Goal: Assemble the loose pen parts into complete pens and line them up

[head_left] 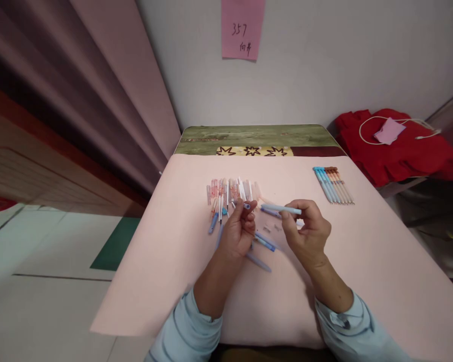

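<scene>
Pinched in the fingers of my left hand (239, 229) is a blue-violet pen part (246, 206), its round end facing up; the rest of it is hidden by the fingers. My right hand (307, 229) grips a light blue pen barrel (280, 208) between thumb and fingers, almost level, its left end a little apart from my left hand. Beneath and between the hands lie loose blue pen pieces (265, 241), with a long pale blue barrel (259, 262) nearest me. Behind my left hand is a row of pen parts (232, 190), with clear, white and orange pieces side by side.
Several pens, blue and brown-topped (332, 186), lie in a neat row at the right of the pink-covered table (166, 281). A green patterned strip (249, 133) shows at the back edge, against the wall. Red cloth (411, 156) with a white cable is beyond the right side.
</scene>
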A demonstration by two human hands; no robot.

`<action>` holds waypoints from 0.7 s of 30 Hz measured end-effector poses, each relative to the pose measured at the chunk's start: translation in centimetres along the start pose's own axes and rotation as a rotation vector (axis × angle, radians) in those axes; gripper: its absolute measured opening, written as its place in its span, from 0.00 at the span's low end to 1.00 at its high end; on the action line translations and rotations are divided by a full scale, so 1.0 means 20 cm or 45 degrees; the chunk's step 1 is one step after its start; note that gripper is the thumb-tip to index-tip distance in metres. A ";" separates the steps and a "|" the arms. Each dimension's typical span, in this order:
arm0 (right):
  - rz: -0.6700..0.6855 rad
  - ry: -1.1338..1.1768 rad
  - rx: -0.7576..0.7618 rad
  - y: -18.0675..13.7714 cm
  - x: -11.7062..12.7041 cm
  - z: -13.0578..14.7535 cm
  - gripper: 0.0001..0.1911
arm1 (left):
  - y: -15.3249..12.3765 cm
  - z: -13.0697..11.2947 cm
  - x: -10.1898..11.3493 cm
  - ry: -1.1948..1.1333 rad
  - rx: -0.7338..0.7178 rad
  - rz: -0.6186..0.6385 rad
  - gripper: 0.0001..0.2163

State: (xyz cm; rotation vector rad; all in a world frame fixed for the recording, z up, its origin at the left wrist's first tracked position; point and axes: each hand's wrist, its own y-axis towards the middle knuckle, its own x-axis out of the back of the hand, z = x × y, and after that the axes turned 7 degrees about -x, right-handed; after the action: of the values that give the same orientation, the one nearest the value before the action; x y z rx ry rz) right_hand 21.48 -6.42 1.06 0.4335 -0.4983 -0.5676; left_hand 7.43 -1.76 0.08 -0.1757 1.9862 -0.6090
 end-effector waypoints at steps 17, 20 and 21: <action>0.032 -0.186 0.374 -0.02 -0.03 0.06 0.03 | 0.00 0.04 0.02 0.166 -0.068 0.117 0.13; 0.104 -0.197 0.391 -0.02 -0.02 0.06 0.03 | 0.00 0.04 0.02 0.194 -0.055 0.117 0.13; 0.123 -0.200 0.390 -0.01 -0.03 0.06 0.02 | 0.00 0.04 0.02 0.200 -0.053 0.119 0.13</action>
State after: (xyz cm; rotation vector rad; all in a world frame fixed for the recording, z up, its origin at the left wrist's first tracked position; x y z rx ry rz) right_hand 20.35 -6.62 1.66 0.6557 -0.7577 -0.4340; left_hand 7.90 -2.20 -0.43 -0.0610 2.1468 -0.5355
